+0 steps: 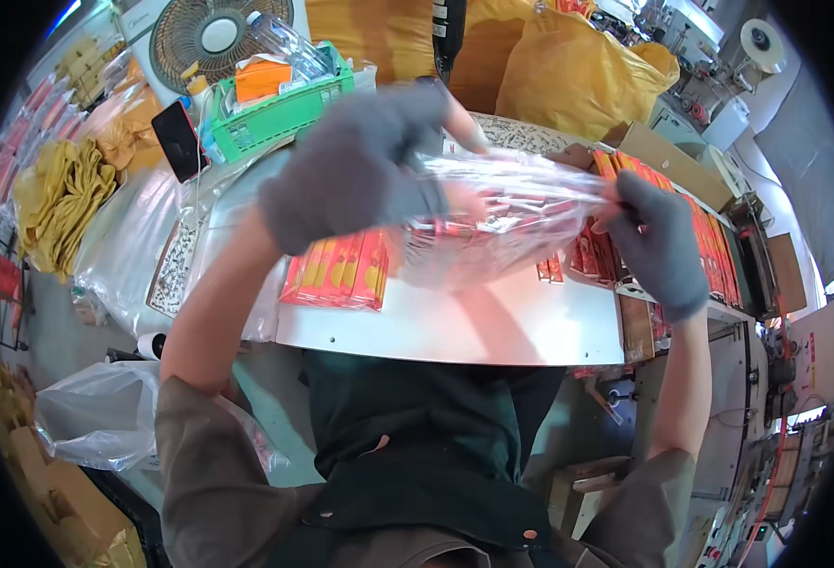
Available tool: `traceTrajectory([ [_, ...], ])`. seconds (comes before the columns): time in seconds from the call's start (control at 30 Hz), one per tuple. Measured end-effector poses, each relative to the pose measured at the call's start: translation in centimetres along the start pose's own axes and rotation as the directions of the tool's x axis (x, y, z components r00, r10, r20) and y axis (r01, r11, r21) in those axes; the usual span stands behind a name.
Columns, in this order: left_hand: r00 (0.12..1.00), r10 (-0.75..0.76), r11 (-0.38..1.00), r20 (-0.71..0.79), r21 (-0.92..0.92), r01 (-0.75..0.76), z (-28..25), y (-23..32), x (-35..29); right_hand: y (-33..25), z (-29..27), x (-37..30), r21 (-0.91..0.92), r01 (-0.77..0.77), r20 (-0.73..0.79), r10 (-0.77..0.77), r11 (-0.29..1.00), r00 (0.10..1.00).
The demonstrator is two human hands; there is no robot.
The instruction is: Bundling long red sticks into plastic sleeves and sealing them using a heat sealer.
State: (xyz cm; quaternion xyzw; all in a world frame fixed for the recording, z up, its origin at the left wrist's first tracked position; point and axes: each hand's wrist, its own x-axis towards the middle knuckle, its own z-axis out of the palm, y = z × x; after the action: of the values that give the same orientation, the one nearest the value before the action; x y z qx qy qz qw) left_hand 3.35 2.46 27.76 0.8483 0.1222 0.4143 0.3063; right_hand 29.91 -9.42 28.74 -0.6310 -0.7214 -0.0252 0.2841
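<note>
My right hand, in a grey glove with bare fingertips, pinches the right end of a clear plastic bag. The bag stretches leftward above the white table. At its left end is my gloved left hand, smeared by motion, with finger and thumb tips showing apart beside the film; its grip is unclear. Red pieces show through the plastic, whether inside or behind it I cannot tell. Below my left hand lies a stack of red and gold packets. Small red packets lie under the bag's right part.
A box row of red packets runs along the right. Behind my left hand stands a green crate with a bottle, near a phone and a fan. Yellow sacks fill the back. A clear bag hangs lower left.
</note>
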Motion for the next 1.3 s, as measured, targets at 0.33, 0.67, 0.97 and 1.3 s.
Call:
traceTrajectory([
  [0.33,0.885,0.409,0.596,0.221,0.67,-0.443,0.0,0.6,-2.3,-3.6,7.1,4.3,0.02,0.533,0.145,-0.53,0.846,0.835],
  [0.67,0.7,-0.679,0.367,0.22,-0.724,0.583,3.7,-14.0,-7.2,3.3,22.3,19.3,0.401,-0.016,-0.012,0.023,0.916,1.0],
  [0.97,0.465,-0.87,0.119,0.161,-0.847,0.517,1.4,-28.2,-6.6,6.5,26.5,29.0,0.515,0.05,-0.166,0.042,0.856,0.985],
  [1.3,0.56,-0.829,0.213,0.018,-0.914,0.345,1.6,-31.2,-7.4,11.4,33.7,27.5,0.232,0.045,-0.099,-0.022,0.972,0.995],
])
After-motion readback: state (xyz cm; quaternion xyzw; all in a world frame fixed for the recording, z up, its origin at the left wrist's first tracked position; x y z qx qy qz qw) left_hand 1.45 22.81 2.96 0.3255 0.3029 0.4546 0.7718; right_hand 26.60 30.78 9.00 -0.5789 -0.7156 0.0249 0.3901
